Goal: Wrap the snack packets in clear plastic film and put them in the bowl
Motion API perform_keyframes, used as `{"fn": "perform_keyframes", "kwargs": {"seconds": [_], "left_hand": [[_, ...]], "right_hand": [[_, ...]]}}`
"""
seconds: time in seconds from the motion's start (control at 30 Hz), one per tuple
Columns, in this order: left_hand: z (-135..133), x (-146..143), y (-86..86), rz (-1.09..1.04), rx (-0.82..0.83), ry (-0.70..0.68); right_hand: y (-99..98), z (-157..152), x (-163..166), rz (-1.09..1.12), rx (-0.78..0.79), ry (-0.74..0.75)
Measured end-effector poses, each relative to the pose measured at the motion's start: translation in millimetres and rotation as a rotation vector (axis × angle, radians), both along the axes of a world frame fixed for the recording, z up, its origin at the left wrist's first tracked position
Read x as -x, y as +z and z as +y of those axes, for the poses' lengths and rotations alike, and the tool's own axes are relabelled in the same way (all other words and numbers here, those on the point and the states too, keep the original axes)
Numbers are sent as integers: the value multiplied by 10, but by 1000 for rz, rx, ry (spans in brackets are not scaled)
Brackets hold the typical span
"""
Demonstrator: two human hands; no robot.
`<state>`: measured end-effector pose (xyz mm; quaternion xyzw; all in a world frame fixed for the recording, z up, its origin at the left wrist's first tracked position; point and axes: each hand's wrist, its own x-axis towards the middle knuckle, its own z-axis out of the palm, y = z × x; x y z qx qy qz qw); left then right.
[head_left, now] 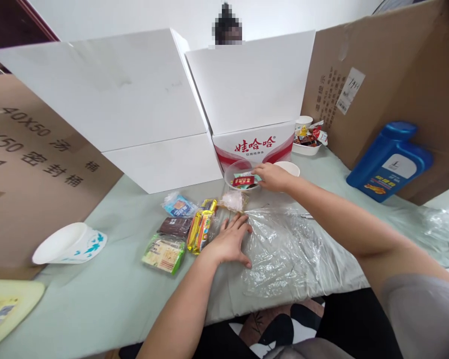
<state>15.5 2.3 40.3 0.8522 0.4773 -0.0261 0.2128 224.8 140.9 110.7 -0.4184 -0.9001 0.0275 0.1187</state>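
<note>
My left hand (232, 242) lies flat on the table, fingers spread, at the left edge of a clear plastic bag (284, 254). Beyond its fingertips is a small clear-wrapped pale item (234, 201). My right hand (272, 177) has its fingers closed at the right rim of a clear plastic bowl (230, 175). Inside the bowl are small packets, including a red packet (243, 180). Left of my left hand lie yellow snack packs (201, 232), a dark brown packet (175, 227), a blue-and-clear packet (179, 205) and a green-edged cracker packet (163, 255).
White boxes (164, 94) wall off the back, with a person's head behind. Cardboard boxes (30, 164) flank the sides. A paper bowl (73, 244) lies tipped at left. At right stand a blue bottle (389, 162) and a white bowl (303, 148) of packets. A white lid (290, 168) sits behind my right hand.
</note>
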Motion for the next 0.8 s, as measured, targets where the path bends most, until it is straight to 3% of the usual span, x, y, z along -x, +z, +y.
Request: {"fn": "perform_keyframes", "kwargs": {"seconds": [0.13, 0.3, 0.43, 0.57, 0.63, 0.73, 0.8], "left_hand": [[5, -7, 15, -17, -18, 12], [52, -29, -7, -55, -141, 75], [73, -17, -40, 59, -358, 207], [30, -82, -41, 64, -650, 401], [-14, -170, -56, -84, -654, 284], [-70, -304, -120, -185, -402, -39], [-78, -341, -167, -103, -247, -89]], "right_hand": [[-131, -338, -236, 122, -91, 52], [-621, -961, -464, 207, 123, 165], [-1013, -1253, -515, 78, 100, 138], [-1110, -1350, -497, -52, 128, 17], [-1106, -1370, -472, -83, 145, -1], [-1101, -1355, -456, -94, 123, -35], [-1097, -1291, -499, -108, 102, -108]]}}
